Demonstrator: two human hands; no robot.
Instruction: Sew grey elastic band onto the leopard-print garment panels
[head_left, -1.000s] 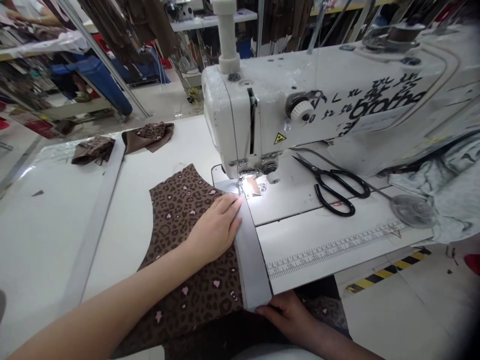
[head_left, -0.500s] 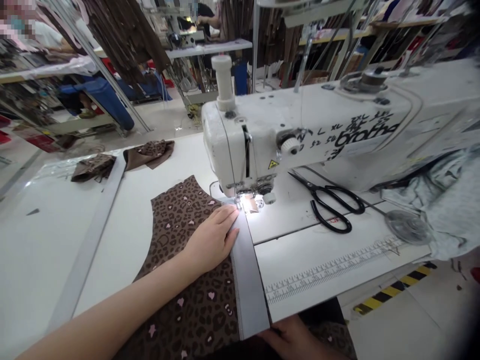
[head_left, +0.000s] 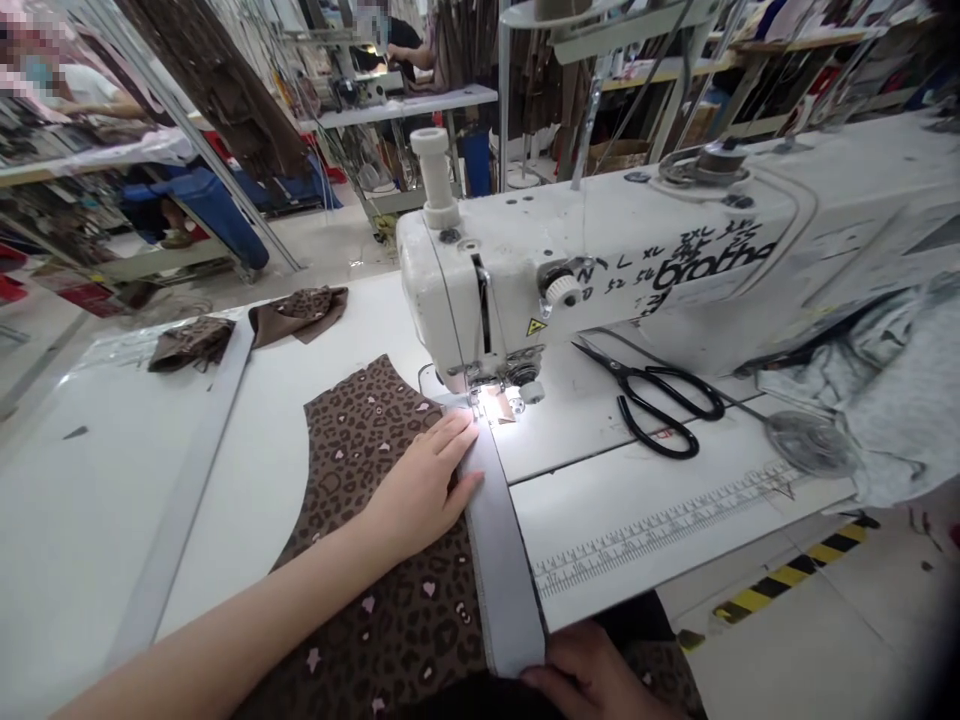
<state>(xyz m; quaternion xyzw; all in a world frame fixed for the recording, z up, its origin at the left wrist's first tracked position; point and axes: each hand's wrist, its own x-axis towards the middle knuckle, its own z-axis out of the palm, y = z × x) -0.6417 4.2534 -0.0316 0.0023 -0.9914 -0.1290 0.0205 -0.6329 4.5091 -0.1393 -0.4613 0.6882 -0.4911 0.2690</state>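
Observation:
My left hand [head_left: 424, 490] lies flat on brown leopard-print fabric [head_left: 360, 400], its fingertips close in front of the sewing machine's [head_left: 465, 290] lit presser foot. A grey strip [head_left: 499, 540] runs from under the presser foot down along the fabric's right edge, partly beneath my left fingers. At the table's front edge my right hand [head_left: 592, 675] pinches the lower end of this strip between thumb and fingers. Some of that grip is hidden by the frame's bottom edge and dark cloth.
Black-handled scissors [head_left: 660, 400] lie right of the needle, behind a printed ruler scale [head_left: 645, 535]. Pale cloth [head_left: 892, 400] heaps at the right. Two bunched brown fabric pieces [head_left: 300, 312] and a grey band [head_left: 187, 510] are on the left. Co-workers sit at machines behind.
The view has shifted slightly. My right hand shows a little more and now has its thumb over the strip's end. My left hand stays in nearly the same place by the presser foot.

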